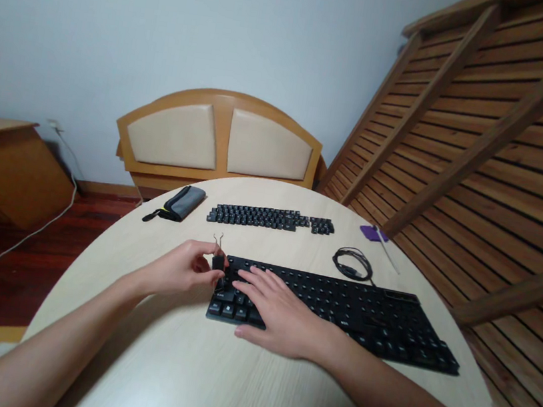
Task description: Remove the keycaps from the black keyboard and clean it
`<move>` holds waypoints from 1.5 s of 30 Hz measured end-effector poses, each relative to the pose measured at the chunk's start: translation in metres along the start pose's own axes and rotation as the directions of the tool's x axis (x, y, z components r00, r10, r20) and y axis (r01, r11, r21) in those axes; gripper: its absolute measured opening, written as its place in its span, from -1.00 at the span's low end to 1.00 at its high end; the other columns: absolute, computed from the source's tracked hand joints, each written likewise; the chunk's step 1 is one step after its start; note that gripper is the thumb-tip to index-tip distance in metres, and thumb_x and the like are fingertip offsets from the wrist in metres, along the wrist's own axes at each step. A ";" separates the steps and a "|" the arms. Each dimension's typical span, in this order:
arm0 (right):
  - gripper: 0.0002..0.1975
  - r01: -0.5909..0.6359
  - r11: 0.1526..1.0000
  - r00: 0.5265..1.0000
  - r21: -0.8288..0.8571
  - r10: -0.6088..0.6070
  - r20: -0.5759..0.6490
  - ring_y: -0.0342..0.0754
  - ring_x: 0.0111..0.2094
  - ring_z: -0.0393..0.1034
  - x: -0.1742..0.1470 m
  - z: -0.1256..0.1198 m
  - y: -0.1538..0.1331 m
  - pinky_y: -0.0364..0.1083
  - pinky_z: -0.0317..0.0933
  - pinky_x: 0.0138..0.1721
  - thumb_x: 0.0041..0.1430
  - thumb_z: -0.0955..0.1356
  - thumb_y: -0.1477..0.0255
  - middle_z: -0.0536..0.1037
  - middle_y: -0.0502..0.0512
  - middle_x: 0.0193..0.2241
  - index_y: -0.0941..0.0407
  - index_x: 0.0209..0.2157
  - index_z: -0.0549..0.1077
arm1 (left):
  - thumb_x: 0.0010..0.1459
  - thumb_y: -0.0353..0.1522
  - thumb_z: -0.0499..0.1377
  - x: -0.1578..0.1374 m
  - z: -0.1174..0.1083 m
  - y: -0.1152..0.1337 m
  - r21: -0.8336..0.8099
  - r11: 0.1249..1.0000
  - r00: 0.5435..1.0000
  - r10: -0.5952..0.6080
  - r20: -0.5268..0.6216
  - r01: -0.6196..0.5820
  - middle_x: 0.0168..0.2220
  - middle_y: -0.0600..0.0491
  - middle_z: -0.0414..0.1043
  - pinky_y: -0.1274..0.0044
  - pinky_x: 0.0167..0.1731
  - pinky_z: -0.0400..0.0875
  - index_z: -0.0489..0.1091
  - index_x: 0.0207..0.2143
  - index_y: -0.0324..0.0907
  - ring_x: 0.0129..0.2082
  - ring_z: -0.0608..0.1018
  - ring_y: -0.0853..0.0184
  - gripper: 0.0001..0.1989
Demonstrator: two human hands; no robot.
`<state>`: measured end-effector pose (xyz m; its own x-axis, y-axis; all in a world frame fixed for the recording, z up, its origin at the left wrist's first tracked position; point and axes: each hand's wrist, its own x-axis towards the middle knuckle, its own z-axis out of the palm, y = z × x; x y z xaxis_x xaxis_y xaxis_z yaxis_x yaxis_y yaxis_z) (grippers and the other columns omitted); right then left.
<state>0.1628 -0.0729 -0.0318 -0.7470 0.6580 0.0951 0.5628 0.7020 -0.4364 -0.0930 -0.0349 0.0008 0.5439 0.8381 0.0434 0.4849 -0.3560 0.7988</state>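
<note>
A black keyboard (371,318) lies on the round table, most of its keycaps off, with a few still on its lower left corner. My left hand (194,267) is closed around a keycap puller (218,262), a black block with thin wire prongs at both ends. Its lower wires reach the keys at the keyboard's left edge; whether they grip a keycap I cannot make out. My right hand (279,312) rests flat on the keyboard's left half, fingers spread. Removed keycaps (254,216) stand in rows behind the keyboard.
A grey and black pouch (185,203) lies at the back left of the table (166,377). A coiled cable (352,263), a purple item (372,233) and a thin rod (388,252) are at the right. Wooden slats (487,139) lean beside the table.
</note>
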 end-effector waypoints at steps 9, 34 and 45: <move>-0.66 -0.043 0.998 0.979 0.036 0.049 -0.198 0.14 0.07 0.36 0.030 -0.015 -0.016 0.15 0.21 0.10 0.26 0.38 0.24 0.56 0.23 -0.04 0.12 -0.01 0.48 | 0.19 -0.24 0.22 -0.002 -0.004 -0.001 -0.021 0.999 0.999 0.046 0.011 -0.046 -0.37 0.02 0.53 0.57 -0.45 0.44 0.48 -0.25 -0.23 -0.46 0.56 0.34 -0.78; -0.57 0.051 0.959 0.977 0.279 0.011 -0.215 0.05 -0.07 0.37 0.048 0.011 -0.012 0.03 0.27 -0.02 -0.02 0.54 0.34 0.52 0.12 -0.16 0.10 -0.12 0.41 | 0.17 -0.40 0.07 -0.005 -0.004 0.001 0.356 0.925 0.991 0.125 0.047 -0.134 -0.56 0.14 0.32 0.61 -0.56 0.19 0.32 -0.46 -0.19 -0.59 0.37 0.42 -0.86; -0.76 0.016 0.971 0.961 0.240 0.051 -0.271 0.05 -0.11 0.37 0.049 0.014 -0.012 0.03 0.26 -0.04 0.03 0.52 0.33 0.56 0.07 -0.25 0.09 -0.28 0.50 | 0.37 -0.31 -0.07 -0.004 -0.002 0.003 0.332 0.942 0.990 -0.002 0.142 -0.045 -0.62 0.07 0.45 0.59 -0.51 0.26 0.31 -0.53 -0.17 -0.63 0.45 0.38 -0.60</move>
<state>0.1146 -0.0530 -0.0343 -0.5935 0.7421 0.3116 0.4489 0.6266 -0.6371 -0.0952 -0.0383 0.0039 0.6344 0.7718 -0.0441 0.6597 -0.5108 0.5513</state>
